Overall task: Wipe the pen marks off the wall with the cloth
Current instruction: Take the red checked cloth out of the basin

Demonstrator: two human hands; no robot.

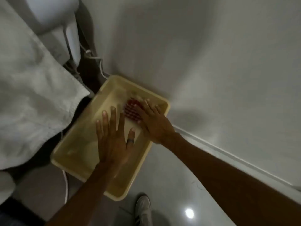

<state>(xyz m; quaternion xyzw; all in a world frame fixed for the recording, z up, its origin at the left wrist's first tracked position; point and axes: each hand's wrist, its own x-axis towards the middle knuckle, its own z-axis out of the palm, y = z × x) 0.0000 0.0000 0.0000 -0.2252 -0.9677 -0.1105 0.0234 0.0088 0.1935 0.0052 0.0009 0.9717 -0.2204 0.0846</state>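
Note:
A yellow plastic basin stands on the floor against the white wall. Inside it lies a cloth, red-checked at its far end and pale nearer me. My left hand hovers over the basin's middle, fingers spread, holding nothing, with a ring on the thumb. My right hand reaches in from the right. Its fingers lie flat along the cloth's right edge, touching but not closed around it. No pen marks show on the wall from here.
A bed with a white sheet fills the left side, right beside the basin. White cables and a white appliance sit in the gap behind the basin. A baseboard runs along the wall. My shoe stands on the glossy floor.

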